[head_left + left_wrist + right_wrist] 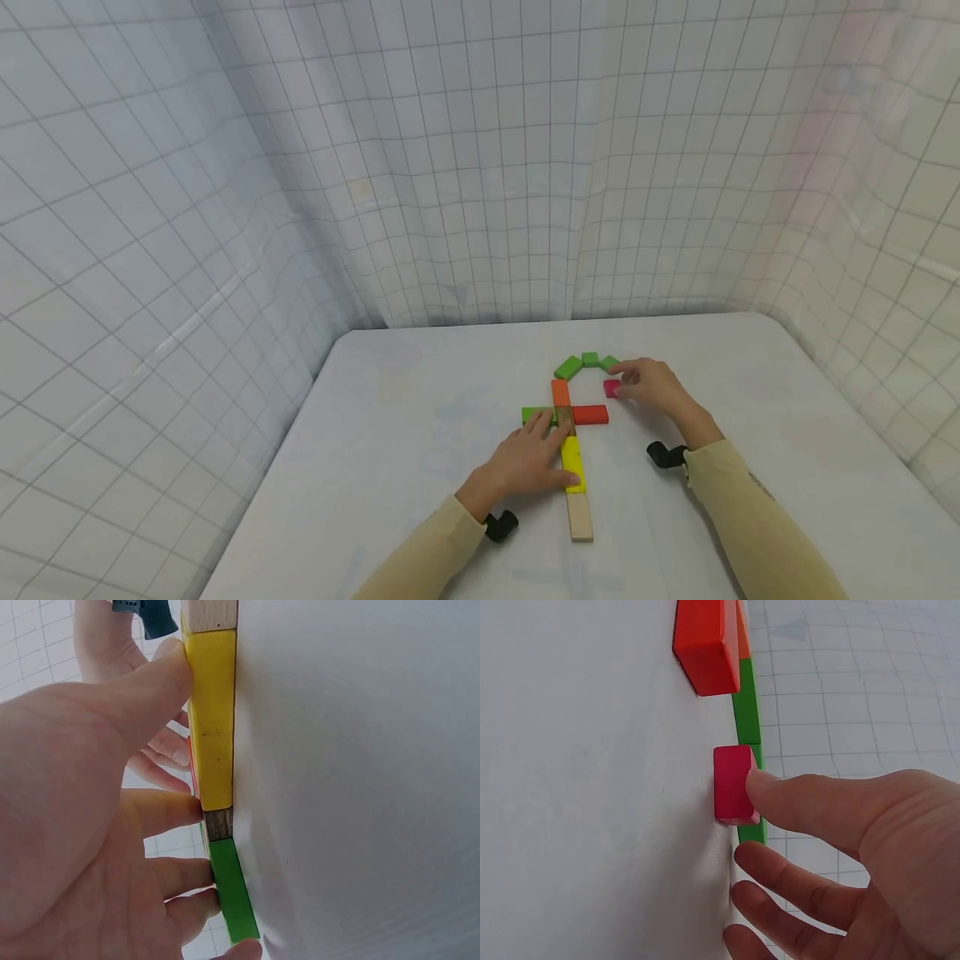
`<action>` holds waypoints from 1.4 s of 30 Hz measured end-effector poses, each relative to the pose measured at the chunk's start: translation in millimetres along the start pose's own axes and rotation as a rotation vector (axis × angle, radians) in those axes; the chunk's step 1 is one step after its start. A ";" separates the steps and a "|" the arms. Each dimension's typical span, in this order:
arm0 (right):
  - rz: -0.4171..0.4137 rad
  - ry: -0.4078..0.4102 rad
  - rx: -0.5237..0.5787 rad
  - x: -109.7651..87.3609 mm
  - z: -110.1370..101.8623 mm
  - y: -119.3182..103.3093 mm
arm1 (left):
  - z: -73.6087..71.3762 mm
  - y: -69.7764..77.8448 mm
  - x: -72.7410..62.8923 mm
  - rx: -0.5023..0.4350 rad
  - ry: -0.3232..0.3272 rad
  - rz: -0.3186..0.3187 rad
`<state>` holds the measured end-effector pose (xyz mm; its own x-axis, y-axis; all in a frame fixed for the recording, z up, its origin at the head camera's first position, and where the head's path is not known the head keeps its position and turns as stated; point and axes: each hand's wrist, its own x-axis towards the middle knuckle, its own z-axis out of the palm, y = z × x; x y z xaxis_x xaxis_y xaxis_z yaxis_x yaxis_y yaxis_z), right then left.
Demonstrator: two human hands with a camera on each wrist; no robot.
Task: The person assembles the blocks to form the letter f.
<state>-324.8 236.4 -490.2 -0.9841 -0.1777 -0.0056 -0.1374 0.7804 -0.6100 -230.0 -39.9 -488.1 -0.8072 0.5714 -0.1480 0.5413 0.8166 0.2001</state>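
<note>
My left hand (525, 462) rests spread over a row of toy blocks. Its thumb lies on the yellow block (572, 454), and its fingers touch the dark brown block (218, 824) and the green block (234, 889). My right hand (660, 390) is at a small pinkish-red block (733, 784); the thumb touches its top edge while the fingers stay apart from it. Past that block, beside the right fingertips, is a small green block (610, 363). A longer red block (590, 414) extends right from the brown one, with an orange block (561, 392) above.
Two more green blocks, one longer (568, 367) and one short (590, 359), curve across the top. A plain wooden block (580, 517) ends the row at the near side. All lie on a white table (405, 400), with gridded white curtains (480, 167) around it.
</note>
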 end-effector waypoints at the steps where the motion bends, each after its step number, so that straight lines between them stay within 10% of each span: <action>1: -0.003 -0.003 0.002 -0.5 0.0 0.7 | 0.9 -0.2 -0.2 0.001 -0.001 0.003; 42: -0.037 0.001 -0.062 3.6 -5.6 5.3 | 5.7 -3.9 0.8 0.006 0.021 0.017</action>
<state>-329.8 243.2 -489.1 -0.9784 -0.2062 0.0166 -0.1800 0.8090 -0.5596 -231.4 -42.2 -494.4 -0.8023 0.5838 -0.1243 0.5569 0.8071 0.1962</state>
